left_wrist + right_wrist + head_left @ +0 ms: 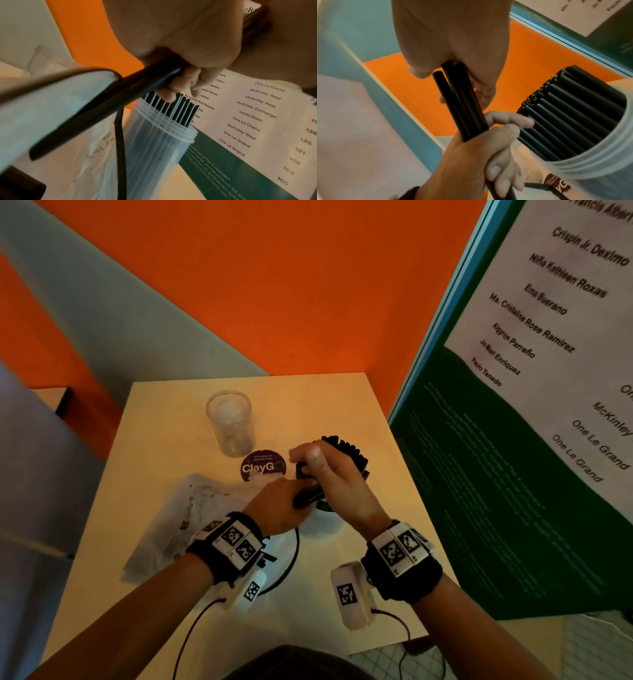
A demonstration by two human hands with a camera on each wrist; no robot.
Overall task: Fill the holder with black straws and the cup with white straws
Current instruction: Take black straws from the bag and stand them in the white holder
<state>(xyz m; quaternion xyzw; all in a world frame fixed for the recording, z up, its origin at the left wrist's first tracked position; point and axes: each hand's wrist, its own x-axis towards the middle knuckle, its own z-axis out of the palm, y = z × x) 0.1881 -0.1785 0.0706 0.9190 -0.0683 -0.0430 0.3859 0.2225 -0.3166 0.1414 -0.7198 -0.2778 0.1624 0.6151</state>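
A few black straws (pixel 308 495) are held as a bundle between both hands above the table. My left hand (pixel 284 503) grips their lower end, and my right hand (pixel 320 469) grips the upper end (pixel 458 100). Just right of the hands stands the translucent holder (pixel 154 143), packed with several black straws (pixel 573 115) that stick out above its threaded rim. A white cup with a dark rim (pixel 323 525) sits directly under the hands. An empty clear plastic cup (pixel 230 422) stands at the back of the table. I see no white straws.
A crumpled clear plastic bag (pixel 185 522) lies on the table's left side. A round purple sticker (pixel 262 467) sits between the clear cup and the hands. A green and white poster board (pixel 513 474) stands close along the right edge, and an orange wall (pixel 308 302) lies behind.
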